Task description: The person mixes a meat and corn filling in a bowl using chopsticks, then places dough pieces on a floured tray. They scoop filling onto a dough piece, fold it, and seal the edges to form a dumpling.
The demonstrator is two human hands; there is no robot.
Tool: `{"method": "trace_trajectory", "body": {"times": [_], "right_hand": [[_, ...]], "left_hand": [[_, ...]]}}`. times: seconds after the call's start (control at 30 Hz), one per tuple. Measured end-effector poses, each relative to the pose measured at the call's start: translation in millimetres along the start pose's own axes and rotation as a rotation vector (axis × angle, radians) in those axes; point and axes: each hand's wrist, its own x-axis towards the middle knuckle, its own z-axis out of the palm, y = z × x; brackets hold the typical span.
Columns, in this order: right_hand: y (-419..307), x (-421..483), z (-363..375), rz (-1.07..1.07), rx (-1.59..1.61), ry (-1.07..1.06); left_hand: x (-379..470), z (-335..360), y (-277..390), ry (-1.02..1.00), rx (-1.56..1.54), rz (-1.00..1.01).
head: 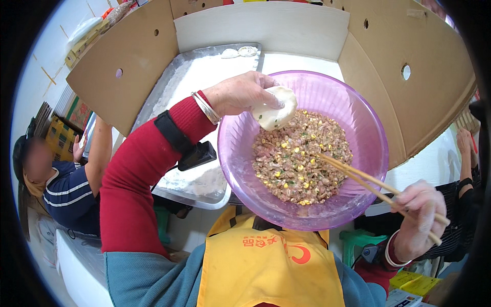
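Observation:
My left hand (257,92) pinches a round dough wrapper (275,109) above the left rim of a purple plastic bowl (368,126). Green specks cling to the dough's lower part; its far side is hidden from me. Inside the bowl lies a minced meat filling (303,157) mixed with yellow corn kernels and green bits. A pair of wooden chopsticks (356,173) is gripped in my right hand (422,215), at the bowl's right side. The chopstick tips rest at the filling. White flour coats the right fingers.
Left of the bowl, a metal tray (209,203) holds white flour (203,180); two dumplings (239,52) sit at its far edge. Cardboard panels (130,69) stand around the work table. A person (69,184) sits at left, and another person's hand (464,142) shows at right.

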Motion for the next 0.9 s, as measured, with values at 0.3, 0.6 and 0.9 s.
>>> {"method": "trace_trajectory", "body": {"times": [0.3, 0.6, 0.9], "right_hand": [[10, -8, -5, 0.012, -0.002, -0.025], [6, -8, -2, 0.017, -0.043, -0.042], [9, -8, -1, 0.034, -0.01, -0.045]], "left_hand": [[0, 2, -4, 0.127, 0.118, 0.017], [-1, 42, -9, -0.181, 1.421, 0.643], [-15, 45, -6, -0.219, 1.486, 0.701]]}}
